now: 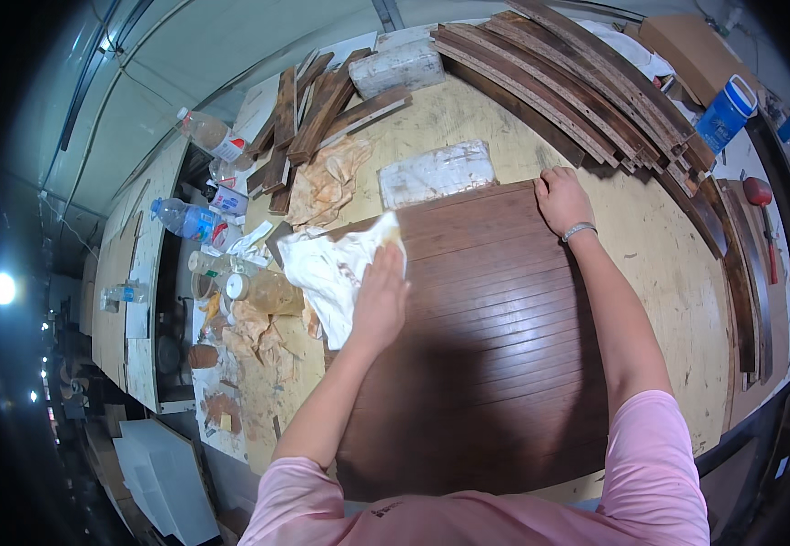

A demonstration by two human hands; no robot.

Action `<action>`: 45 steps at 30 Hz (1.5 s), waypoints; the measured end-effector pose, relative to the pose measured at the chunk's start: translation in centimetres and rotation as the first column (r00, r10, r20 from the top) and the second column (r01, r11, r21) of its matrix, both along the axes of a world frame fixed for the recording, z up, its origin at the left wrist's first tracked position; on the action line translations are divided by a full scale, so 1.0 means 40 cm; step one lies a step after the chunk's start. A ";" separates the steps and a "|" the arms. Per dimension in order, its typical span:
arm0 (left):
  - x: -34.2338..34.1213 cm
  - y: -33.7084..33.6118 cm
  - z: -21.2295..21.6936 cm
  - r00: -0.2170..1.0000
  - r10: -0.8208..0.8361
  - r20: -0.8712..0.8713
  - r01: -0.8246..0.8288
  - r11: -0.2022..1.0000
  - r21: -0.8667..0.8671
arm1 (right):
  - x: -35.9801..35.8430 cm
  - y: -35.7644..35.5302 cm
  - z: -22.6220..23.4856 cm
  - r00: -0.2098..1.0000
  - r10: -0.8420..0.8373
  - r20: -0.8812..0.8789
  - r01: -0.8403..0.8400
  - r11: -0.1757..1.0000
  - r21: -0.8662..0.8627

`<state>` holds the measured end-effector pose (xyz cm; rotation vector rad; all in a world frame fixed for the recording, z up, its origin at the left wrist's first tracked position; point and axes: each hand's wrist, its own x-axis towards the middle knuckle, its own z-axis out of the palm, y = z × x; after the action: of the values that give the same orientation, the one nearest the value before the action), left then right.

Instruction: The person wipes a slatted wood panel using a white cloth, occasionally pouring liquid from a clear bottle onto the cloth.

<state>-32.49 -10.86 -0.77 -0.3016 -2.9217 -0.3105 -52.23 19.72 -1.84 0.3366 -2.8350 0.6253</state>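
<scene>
Slatted panel at bench's near edge: left hand flat on white cloth, right hand on far corner, grip unclear

The head-worn fisheye camera looks down from close above the brown slatted panel and sees widely around it.

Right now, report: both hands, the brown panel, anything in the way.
Left hand on white cloth, over far-left part of brown panel. Right hand at panel's far-right corner. Whitish block close by far edge, contact unclear.
</scene>
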 end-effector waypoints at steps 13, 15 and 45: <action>-0.081 -0.056 0.071 0.935 0.282 0.214 -0.333 0.905 0.263 | 0.011 0.027 -0.008 1.000 0.004 -0.016 -0.004 1.000 0.001; 0.011 0.040 0.025 0.988 -0.149 -0.047 0.154 0.979 0.133 | 0.020 0.026 -0.003 1.000 0.001 0.003 -0.001 1.000 -0.001; -0.132 -0.100 0.067 0.993 -0.115 0.016 0.113 0.989 0.100 | 0.022 0.122 -0.064 0.978 0.203 -0.049 -0.207 0.915 -0.346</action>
<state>-37.76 -14.84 1.92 -0.4539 -2.9036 -0.4772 -51.37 24.59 -4.41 0.5729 -2.6238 1.1453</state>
